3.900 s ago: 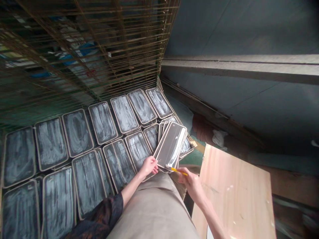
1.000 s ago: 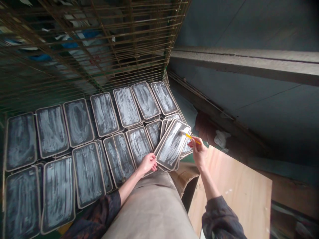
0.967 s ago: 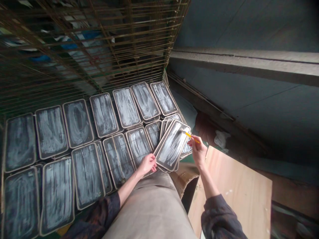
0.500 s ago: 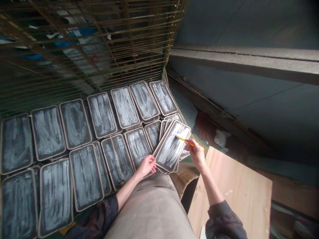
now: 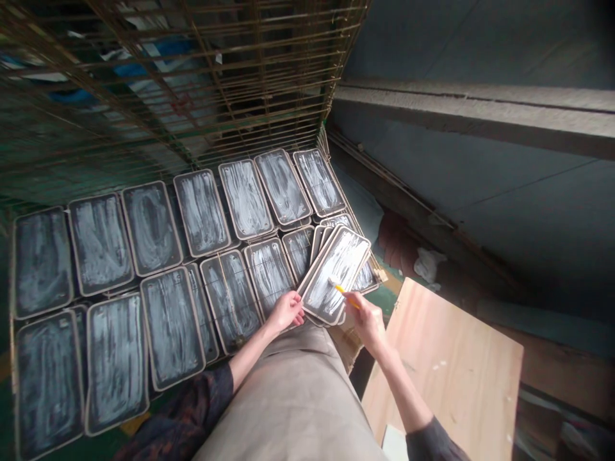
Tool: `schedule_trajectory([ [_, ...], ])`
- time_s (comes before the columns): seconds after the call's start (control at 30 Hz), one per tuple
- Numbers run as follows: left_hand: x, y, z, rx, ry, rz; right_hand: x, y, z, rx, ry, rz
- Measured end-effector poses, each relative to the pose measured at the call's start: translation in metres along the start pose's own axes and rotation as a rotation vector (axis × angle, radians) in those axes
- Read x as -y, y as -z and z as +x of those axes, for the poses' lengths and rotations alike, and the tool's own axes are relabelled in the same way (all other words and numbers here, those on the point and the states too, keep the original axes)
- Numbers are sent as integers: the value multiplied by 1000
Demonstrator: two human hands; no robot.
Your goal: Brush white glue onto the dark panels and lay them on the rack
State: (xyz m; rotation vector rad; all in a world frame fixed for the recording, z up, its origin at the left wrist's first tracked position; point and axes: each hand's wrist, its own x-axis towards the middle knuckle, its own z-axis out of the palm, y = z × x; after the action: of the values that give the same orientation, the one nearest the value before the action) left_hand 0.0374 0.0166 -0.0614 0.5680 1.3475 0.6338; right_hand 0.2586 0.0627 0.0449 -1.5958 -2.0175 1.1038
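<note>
My left hand grips the near edge of a small stack of dark rectangular panels with pale rims. The top panel is tilted up to the right and smeared with white strokes. My right hand is closed on a thin yellow-handled brush. Its tip touches the lower part of the top panel. Both hands work just beyond my lap, which is covered by a beige apron.
Several white-smeared panels lie in two rows on a wire rack shelf, from far left to the stack. More wire shelves rise behind them. A plywood board lies at the right. A grey wall with a ledge stands beyond.
My right hand has drawn the brush from the top panel's far end down toward its near end. White coating now covers more of the panel. My left hand stays on the stack.
</note>
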Motion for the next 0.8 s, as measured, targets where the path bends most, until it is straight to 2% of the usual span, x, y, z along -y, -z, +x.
schedule_trajectory([
  [0.07, 5, 1, 1, 11, -19, 0, 7, 2, -18, 65, -62, 95],
  [0.13, 8, 2, 3, 15, -28, -3, 8, 11, -21, 28, -125, 193],
  [0.23, 9, 2, 3, 14, -36, -11, -2, 28, 6, -205, -128, 218],
  [0.33, 5, 1, 1, 8, -24, -17, -19, 38, 46, -381, -62, 98],
  [0.4, 3, 0, 0, 3, -19, -20, -28, 37, 62, -422, -31, 21],
  [0.47, 1, -1, -1, 1, -15, -25, -32, 30, 62, -395, -21, -53],
  [0.6, 0, -1, -1, -7, 5, -33, -25, 10, 21, -260, -36, -163],
  [0.7, 1, 0, -1, -1, 1, -46, -10, -4, -22, -145, -30, -152],
  [0.8, 4, 1, -1, 15, -18, -64, 6, -16, -53, -88, -58, -135],
])
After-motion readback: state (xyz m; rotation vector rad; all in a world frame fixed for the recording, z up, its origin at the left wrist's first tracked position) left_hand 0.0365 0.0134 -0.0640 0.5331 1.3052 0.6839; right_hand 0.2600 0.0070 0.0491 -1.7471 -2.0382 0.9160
